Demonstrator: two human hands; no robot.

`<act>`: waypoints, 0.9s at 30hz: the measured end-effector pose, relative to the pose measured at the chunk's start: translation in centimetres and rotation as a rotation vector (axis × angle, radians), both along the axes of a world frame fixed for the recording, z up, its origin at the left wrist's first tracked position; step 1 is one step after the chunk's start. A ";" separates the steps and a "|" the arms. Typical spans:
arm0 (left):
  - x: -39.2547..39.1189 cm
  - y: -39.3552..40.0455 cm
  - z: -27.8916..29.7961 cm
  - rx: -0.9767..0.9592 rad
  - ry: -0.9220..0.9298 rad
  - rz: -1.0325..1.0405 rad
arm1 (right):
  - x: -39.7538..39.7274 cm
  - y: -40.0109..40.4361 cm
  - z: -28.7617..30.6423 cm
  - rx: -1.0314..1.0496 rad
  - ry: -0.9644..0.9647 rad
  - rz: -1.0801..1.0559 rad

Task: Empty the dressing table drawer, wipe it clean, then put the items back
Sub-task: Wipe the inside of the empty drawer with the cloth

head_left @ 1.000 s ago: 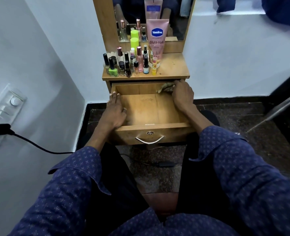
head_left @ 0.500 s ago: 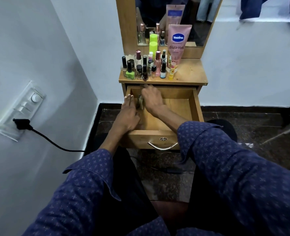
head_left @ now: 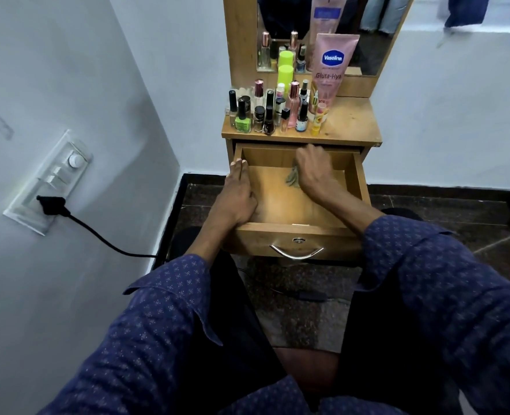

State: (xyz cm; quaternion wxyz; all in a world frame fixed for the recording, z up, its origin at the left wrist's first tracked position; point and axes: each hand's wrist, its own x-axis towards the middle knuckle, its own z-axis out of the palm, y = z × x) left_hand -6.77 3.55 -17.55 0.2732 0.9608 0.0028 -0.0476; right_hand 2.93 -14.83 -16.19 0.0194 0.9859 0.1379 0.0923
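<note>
The wooden drawer (head_left: 358, 181) of the dressing table is pulled out, and its bare floor holds nothing but a cloth. My right hand (head_left: 315, 172) is inside near the back, pressing a small crumpled greenish cloth (head_left: 292, 178) onto the drawer floor. My left hand (head_left: 235, 199) lies flat along the drawer's left wall, fingers together, with the thumb hooked inside. Several nail polish and perfume bottles (head_left: 265, 112) and a pink Vaseline tube (head_left: 331, 67) stand on the table top (head_left: 349, 124) above the drawer.
A mirror (head_left: 373, 31) rises behind the bottles. On the left wall a switchboard (head_left: 50, 178) holds a black plug (head_left: 51, 205) whose cable runs down to the dark floor. My knees in dark trousers fill the foreground under the drawer handle (head_left: 297, 254).
My right hand with the cloth went from the drawer's back right corner to the left side, and now sits at the back middle. The left hand stayed on the left wall.
</note>
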 end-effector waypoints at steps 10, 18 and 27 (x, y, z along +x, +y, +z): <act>-0.1 -0.1 0.3 -0.071 0.029 0.049 | -1.8 2.5 -3.5 1.096 0.348 -0.319; 0.1 0.0 0.0 -0.054 0.034 0.039 | 0.4 8.8 -0.7 1.021 0.374 -0.030; 0.1 0.0 0.1 -0.072 0.031 0.033 | 1.1 7.8 -2.9 0.874 0.627 0.044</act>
